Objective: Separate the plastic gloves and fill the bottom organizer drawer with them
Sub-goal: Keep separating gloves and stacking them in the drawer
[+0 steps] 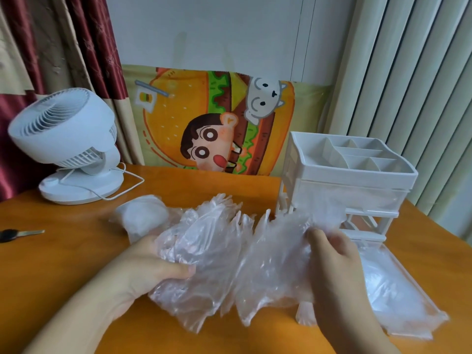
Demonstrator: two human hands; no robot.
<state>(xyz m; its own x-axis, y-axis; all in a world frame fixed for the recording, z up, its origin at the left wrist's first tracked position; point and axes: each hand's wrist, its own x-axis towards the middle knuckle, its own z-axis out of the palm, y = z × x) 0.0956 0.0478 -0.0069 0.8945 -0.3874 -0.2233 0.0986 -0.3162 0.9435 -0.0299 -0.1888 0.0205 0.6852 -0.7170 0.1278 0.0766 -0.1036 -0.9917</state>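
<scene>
Orange table (76, 251) under white fan (69, 146), key (18, 235), drawer organizer (344, 180), loose plastic gloves (143, 215).

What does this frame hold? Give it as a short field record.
left hand: gripping one end of the gloves
right hand: gripping the other end
gloves: clear bunch, held above the table
drawer: pulled out, on the table, gloves already inside
organizer: white, top tray empty
fan: far left
key: left edge
</scene>
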